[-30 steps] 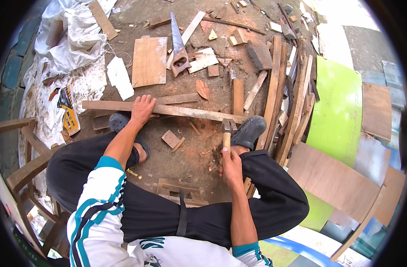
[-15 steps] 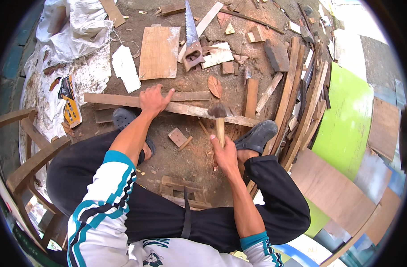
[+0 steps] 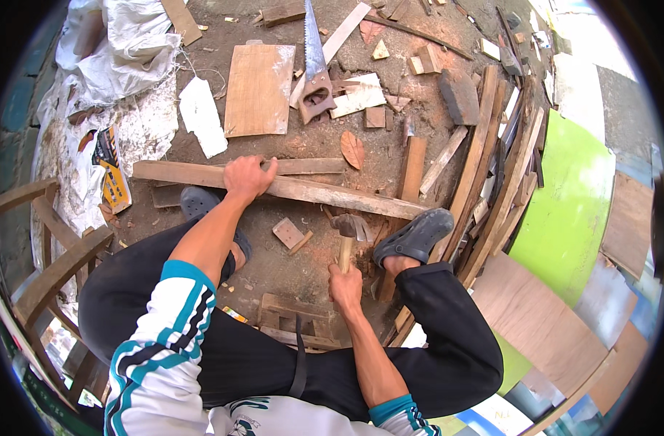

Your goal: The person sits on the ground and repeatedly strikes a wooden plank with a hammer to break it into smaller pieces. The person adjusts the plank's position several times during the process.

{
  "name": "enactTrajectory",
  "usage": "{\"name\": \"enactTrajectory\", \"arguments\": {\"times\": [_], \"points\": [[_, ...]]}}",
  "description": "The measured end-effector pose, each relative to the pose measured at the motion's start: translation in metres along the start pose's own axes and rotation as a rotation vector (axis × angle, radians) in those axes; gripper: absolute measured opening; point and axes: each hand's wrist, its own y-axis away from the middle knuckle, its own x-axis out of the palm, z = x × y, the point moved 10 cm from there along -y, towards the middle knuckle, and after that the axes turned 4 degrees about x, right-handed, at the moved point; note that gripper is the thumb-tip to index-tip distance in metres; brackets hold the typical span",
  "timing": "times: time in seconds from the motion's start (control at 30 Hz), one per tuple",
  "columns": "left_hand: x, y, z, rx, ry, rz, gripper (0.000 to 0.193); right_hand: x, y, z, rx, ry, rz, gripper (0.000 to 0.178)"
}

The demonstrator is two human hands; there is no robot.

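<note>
A long, narrow wooden plank (image 3: 332, 195) lies crosswise in front of me, its right end against the shoe on my right foot. My left hand (image 3: 248, 179) is closed over its upper edge, left of the middle. Low in my right hand (image 3: 345, 288), fingers wrapped round the wooden handle, is a claw hammer (image 3: 352, 227). The hammer's head stands on the near side of the plank, apart from it. Just beyond the plank lies another thin strip of wood (image 3: 310, 166), partly hidden by my left hand.
A handsaw (image 3: 316, 80) and a flat board (image 3: 260, 91) lie farther off among wood scraps. Long timbers (image 3: 484, 167) and a green sheet (image 3: 564, 211) fill the right side. At the left are a wooden chair frame (image 3: 63, 269) and white sacking (image 3: 139, 109). A small block (image 3: 288, 232) lies between my feet.
My right hand has drawn the hammer toward me and slightly left, so its head has come off the plank. My left hand keeps its hold, and more of the plank's near face now shows.
</note>
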Motion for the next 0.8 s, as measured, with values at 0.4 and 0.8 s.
{"name": "enactTrajectory", "arguments": {"times": [0.4, 0.8], "points": [[0.005, -0.010, -0.003, 0.049, -0.038, 0.032, 0.057, -0.011, 0.022, 0.097, -0.731, 0.102, -0.326, 0.027], [0.010, -0.006, 0.006, 0.082, -0.045, 0.024, 0.058, -0.036, 0.052, 0.131, -0.458, -0.053, -0.169, 0.033]]}}
